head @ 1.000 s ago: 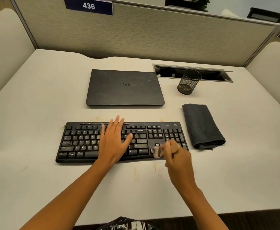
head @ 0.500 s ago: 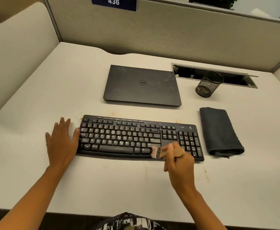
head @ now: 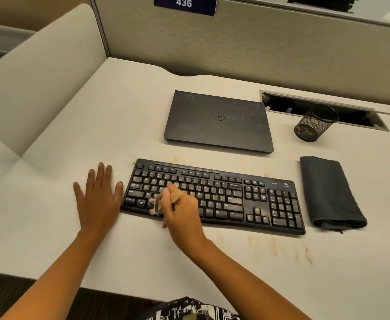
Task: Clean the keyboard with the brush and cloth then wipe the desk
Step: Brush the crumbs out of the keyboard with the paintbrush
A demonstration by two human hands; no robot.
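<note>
- The right hand [head: 182, 211] is curled tight round a small brush [head: 156, 207], whose pale bristles sit on the lower-left keys of the keyboard [head: 235, 199]; they are blurred.
- The left hand [head: 98, 202] lies flat on the tabletop [head: 73, 146], fingers straight and spread, thumb just beside the keyboard's left end, holding nothing.
- The black keyboard lies along the front edge, roughly in the middle.
- A folded dark cloth [head: 328, 192] lies just beside the keyboard's right end, toward the right edge.
- Brownish stains [head: 274, 248] mark the tabletop between the keyboard and the front edge.
- A closed laptop [head: 219, 121] lies behind the keyboard, toward the back edge.
- A mesh cup [head: 314, 123] stands right of the laptop, by the cable slot [head: 355, 116].
</note>
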